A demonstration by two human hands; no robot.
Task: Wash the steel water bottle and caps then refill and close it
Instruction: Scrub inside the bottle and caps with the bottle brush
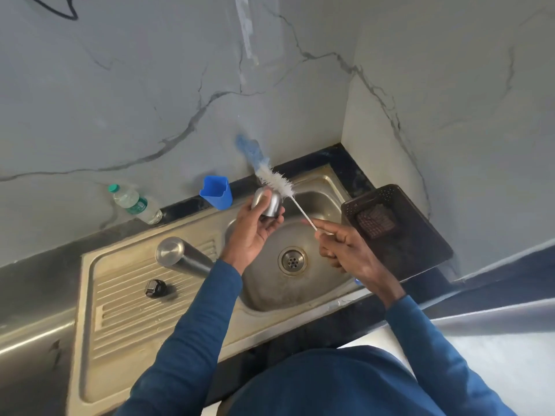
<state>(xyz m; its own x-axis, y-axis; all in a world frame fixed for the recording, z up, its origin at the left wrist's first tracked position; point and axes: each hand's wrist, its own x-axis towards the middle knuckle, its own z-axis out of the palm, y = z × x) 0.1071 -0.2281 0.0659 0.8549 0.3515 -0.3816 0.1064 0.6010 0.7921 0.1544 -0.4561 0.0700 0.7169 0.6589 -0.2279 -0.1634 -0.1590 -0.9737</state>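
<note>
Your left hand cupped the rounded steel cap over the steel sink; your right hand gripped the thin white-bristled bottle brush, bristles just beside the cap.

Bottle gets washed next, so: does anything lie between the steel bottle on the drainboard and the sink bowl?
Only the left forearm, which crosses in front of the steel bottle toward the sink bowl; nothing else visible.

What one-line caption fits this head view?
Over the sink, left hand holds a steel cap; right hand grips a bottle brush.
</note>
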